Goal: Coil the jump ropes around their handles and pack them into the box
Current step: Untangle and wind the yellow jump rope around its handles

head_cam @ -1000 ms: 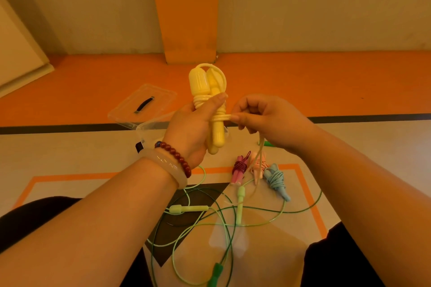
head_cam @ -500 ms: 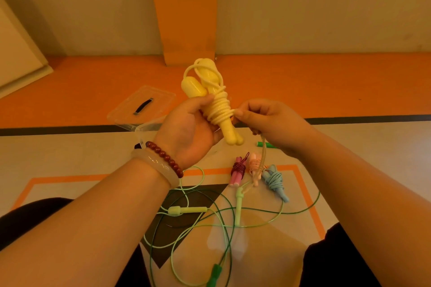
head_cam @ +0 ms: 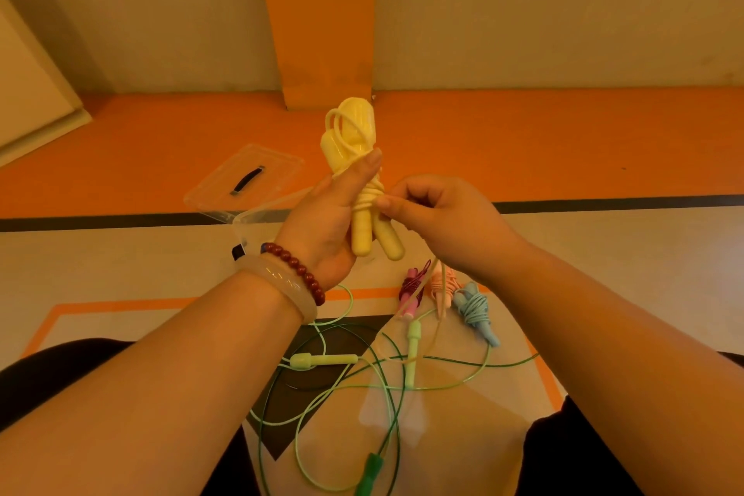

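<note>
1. My left hand grips the yellow plastic jump rope by its two handles. They are held together and nearly upright above the floor. My thumb lies along the front and my fingers curl round the back.
2. Several turns of yellow cord bind the middle of the handles, and a loose loop stands over their top ends.
3. My right hand pinches the cord between thumb and forefinger right at the coil, with the other fingers curled in. The free tail drops from under this hand toward the floor.
4. The clear plastic box sits on the floor behind my left hand and is mostly hidden by it. Its clear lid with a black grip lies just beyond, perhaps touching it.
5. Below my hands, three coiled ropes lie close together: a dark pink rope, a peach rope and a pale blue rope.
6. Nearer me, a light green rope and a dark green rope sprawl uncoiled, their cords crossing.
7. A red bead bracelet and a pale bangle circle my left wrist.
</note>
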